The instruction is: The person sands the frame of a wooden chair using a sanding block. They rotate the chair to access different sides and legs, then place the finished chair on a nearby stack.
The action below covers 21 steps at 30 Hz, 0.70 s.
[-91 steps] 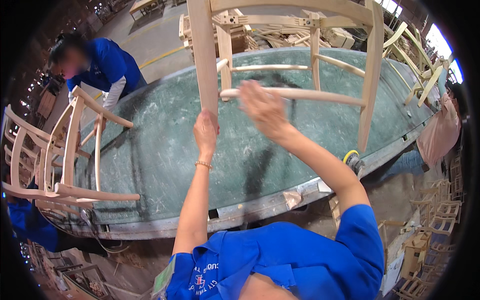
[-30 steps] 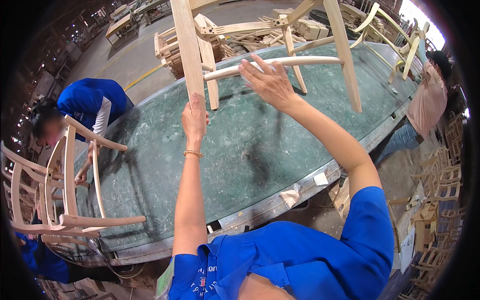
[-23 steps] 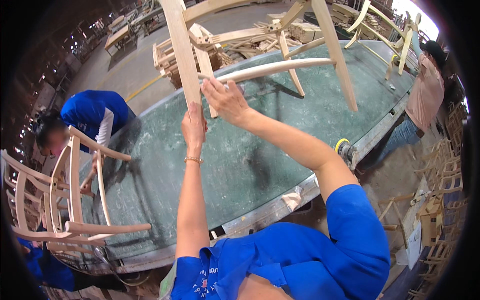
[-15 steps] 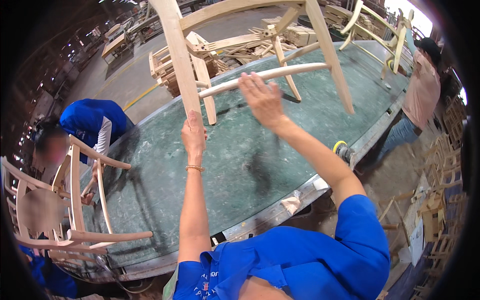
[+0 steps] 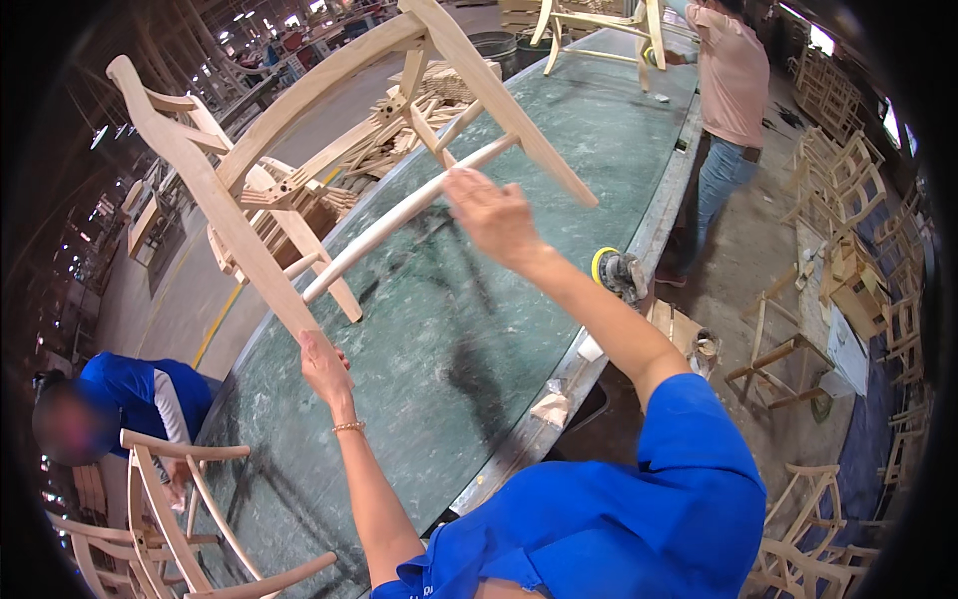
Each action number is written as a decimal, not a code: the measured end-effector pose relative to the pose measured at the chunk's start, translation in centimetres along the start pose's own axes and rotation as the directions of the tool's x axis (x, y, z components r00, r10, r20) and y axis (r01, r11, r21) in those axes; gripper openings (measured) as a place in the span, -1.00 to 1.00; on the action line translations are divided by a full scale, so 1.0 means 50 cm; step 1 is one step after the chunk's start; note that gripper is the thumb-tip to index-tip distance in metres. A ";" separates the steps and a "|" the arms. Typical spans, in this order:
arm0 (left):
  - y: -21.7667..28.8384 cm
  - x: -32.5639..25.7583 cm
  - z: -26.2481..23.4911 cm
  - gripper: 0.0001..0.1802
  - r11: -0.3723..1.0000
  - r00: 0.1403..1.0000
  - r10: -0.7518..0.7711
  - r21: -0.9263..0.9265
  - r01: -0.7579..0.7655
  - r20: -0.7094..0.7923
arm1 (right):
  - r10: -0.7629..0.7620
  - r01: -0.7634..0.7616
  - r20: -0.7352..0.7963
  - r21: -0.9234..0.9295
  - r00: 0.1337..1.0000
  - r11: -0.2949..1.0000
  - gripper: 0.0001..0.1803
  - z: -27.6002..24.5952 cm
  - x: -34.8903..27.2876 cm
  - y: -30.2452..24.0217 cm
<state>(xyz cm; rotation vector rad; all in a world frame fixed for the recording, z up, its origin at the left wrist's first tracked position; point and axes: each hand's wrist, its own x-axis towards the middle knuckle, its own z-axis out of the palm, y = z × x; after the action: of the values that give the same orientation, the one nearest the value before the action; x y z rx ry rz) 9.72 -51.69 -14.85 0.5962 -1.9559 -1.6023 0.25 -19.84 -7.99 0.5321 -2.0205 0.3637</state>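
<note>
An unfinished pale wooden chair frame hangs tilted above a long green-topped workbench. My left hand grips the lower end of one leg. My right hand lies with fingers spread on a round rung of the frame, near its far end. Both arms reach up and forward from my blue shirt.
A person in blue bends at the bench's left end beside another chair frame. A person in a pink top stands at the far right. An orbital sander sits on the bench edge. Chair frames are stacked on the right.
The chair frame has swung up and tilted further over the bench. My right hand slid along the rung. The view turned right, showing more of the floor and stacked frames.
</note>
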 end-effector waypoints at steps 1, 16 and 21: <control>-0.002 -0.008 0.001 -0.26 1.000 1.000 0.002 0.011 -0.002 -0.012 | 0.059 -0.059 0.034 -0.015 0.998 0.998 -0.69 -0.031 -0.006 0.031; -0.039 -0.086 0.037 -0.28 0.996 0.997 0.080 0.038 -0.081 0.009 | 0.273 -0.283 -0.076 -0.187 0.959 0.941 -0.82 -0.104 -0.030 0.163; -0.065 -0.082 0.026 -0.33 0.995 0.994 0.104 -0.003 -0.104 0.009 | 0.343 -0.344 -0.081 0.003 0.936 0.939 -0.79 -0.061 -0.067 0.066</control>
<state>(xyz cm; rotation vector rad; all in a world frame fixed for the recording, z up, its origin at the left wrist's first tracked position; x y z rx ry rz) 11.98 -48.73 -18.76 0.4778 -1.9578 -1.5462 2.26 -14.85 -9.58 0.1498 -2.0344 0.5748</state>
